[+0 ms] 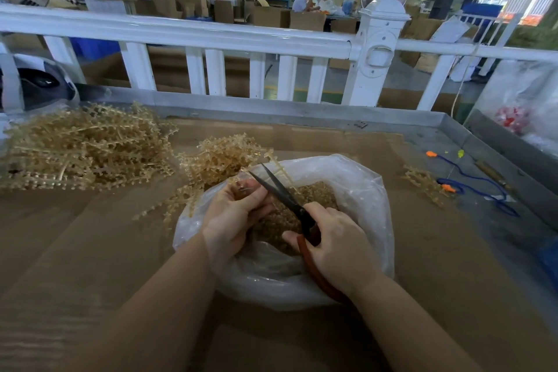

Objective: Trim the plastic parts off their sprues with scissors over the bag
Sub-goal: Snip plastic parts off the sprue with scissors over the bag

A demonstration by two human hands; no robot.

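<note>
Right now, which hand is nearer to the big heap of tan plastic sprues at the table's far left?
Left. The left hand holds a sprue right of the heap; the right hand, gripping the scissors, is farther right.

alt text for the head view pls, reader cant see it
A person's right hand holds open scissors over a clear plastic bag of trimmed parts, while the left hand grips a tan sprue. More sprues are piled on the cardboard-covered table.

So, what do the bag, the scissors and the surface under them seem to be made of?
The bag: thin clear plastic film, glossy and wrinkled. The scissors: dark blades, probably metal with a dull finish; the reddish-brown handles look coated, perhaps in plastic or rubber. The table surface: flat matte brown sheets with a visible edge, apparently cardboard.
</note>
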